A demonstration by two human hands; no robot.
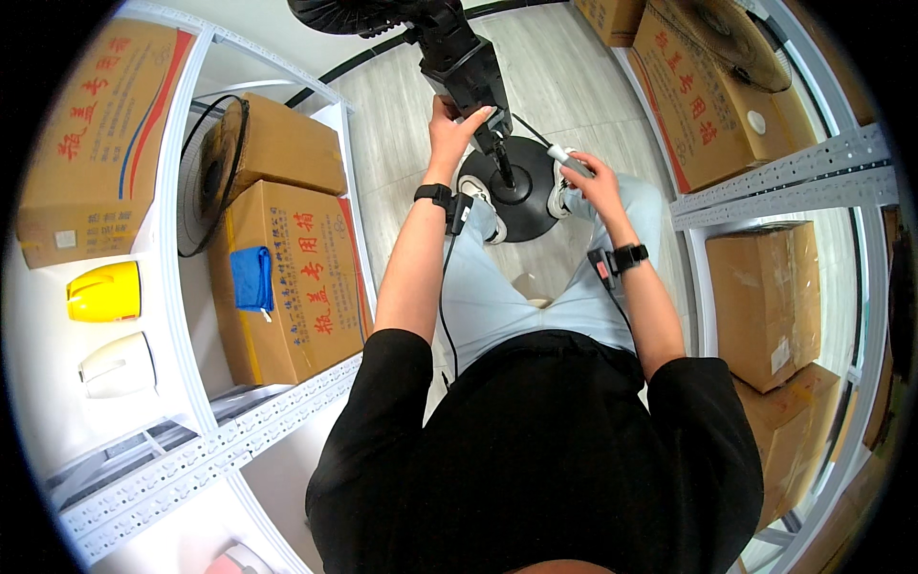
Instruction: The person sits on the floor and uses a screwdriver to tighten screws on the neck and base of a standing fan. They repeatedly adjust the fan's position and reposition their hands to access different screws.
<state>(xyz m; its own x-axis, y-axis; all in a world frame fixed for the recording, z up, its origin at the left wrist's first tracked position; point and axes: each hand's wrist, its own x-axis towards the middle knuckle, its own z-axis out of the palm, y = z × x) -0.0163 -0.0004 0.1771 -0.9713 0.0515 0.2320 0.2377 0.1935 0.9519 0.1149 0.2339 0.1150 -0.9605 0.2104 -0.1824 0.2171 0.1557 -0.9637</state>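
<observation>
A black pedestal fan stands in front of me, its round base on the floor between my shoes. My left hand grips the lower left of the fan's body, thumb across its front and fingers partly hidden behind. To the right, my right hand is closed around a grey-and-white handle. A thin black line runs from the handle's white end toward the fan; whether it is a shaft or a cord I cannot tell. The fan's top is cut off by the view's edge.
White metal shelving with cardboard boxes flanks me on the left. A fan grille leans there near a blue pouch, a yellow jug and a white jug. On the right, another grille lies atop a box.
</observation>
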